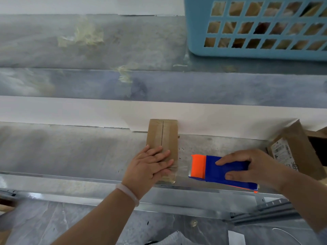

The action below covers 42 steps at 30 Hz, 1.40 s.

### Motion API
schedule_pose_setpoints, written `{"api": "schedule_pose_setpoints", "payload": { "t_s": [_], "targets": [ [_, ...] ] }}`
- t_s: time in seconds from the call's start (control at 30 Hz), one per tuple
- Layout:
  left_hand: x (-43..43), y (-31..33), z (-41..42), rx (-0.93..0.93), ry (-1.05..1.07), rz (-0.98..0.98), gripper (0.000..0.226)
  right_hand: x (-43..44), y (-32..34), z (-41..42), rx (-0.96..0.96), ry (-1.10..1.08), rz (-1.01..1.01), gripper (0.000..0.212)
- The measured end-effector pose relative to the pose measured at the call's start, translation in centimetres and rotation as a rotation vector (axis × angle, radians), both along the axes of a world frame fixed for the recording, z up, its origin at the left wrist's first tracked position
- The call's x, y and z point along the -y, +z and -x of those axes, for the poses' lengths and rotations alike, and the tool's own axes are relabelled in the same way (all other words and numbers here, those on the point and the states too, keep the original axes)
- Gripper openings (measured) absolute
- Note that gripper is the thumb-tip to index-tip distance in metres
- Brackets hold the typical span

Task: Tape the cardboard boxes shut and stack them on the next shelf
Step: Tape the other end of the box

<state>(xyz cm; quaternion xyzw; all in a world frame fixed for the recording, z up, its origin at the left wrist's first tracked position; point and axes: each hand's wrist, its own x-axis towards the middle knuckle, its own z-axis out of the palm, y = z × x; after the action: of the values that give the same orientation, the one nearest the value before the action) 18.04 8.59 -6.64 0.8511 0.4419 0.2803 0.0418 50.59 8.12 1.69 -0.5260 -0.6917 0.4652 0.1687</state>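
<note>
From the head camera, a small cardboard box [161,137] lies on a grey metal shelf [70,152]. Its far end reaches the white strip at the back of the shelf. A line runs down the middle of its top where the two flaps meet, and shiny clear tape covers that line.

The left hand [150,167] lies flat on the near end of the box. Its fingers [164,155] are straight and a little spread, and they press down on the tape. A pale bracelet [127,193] sits on that wrist.

Just to the right of the box, the right hand [247,167] holds a blue and orange tape dispenser [221,171]. The fingers curl over its top and the thumb is on its near side. The orange end points at the box. A strip of clear tape [182,169] runs from the box to the dispenser.

Behind the right hand, a second cardboard box [292,149] with a white label stands tilted, and its top looks open.

Higher up, a light blue basket [256,32] with square holes sits on the shelf above. Brownish things show through the holes, but they are too blurry to tell what they are.
</note>
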Motion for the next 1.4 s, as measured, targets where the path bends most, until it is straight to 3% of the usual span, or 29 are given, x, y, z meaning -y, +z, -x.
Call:
{"api": "schedule_pose_setpoints", "payload": {
  "t_s": [0.1,0.3,0.67,0.8,0.87,1.03,1.27,1.33,1.4],
  "targets": [
    [-0.1,-0.1,0.0,-0.006,0.007,0.0,0.033,0.2,1.0,-0.1,0.053,0.032,0.023,0.036],
    [0.1,0.1,-0.1,-0.052,0.022,0.044,0.035,0.9,0.6,3.3,0.456,0.064,-0.161,0.028],
    [0.2,0.5,-0.3,-0.123,0.021,0.067,0.032,0.9,2.6,6.7,0.639,0.106,-0.238,0.031],
    [0.3,0.6,-0.1,-0.085,0.025,0.077,0.032,0.7,2.3,7.2,0.892,0.25,-0.25,0.033],
    [0.4,0.5,0.0,-0.078,0.022,0.081,0.035,0.9,2.0,6.8,0.889,0.181,-0.231,0.035],
    [0.4,0.5,0.0,-0.047,0.022,0.085,0.035,-0.3,0.5,5.1,0.921,-0.035,-0.4,0.042],
    [0.4,0.5,0.1,-0.04,0.012,0.102,0.035,-0.7,-6.4,1.2,1.031,-0.012,-0.31,0.084],
    [0.3,0.6,0.2,-0.039,0.001,0.102,0.035,-0.1,-8.0,0.5,1.065,-0.005,-0.405,0.085],
    [0.2,0.6,0.1,-0.035,-0.004,0.11,0.034,0.7,-9.2,0.7,1.014,-0.06,-0.661,0.073]
  ]
}}
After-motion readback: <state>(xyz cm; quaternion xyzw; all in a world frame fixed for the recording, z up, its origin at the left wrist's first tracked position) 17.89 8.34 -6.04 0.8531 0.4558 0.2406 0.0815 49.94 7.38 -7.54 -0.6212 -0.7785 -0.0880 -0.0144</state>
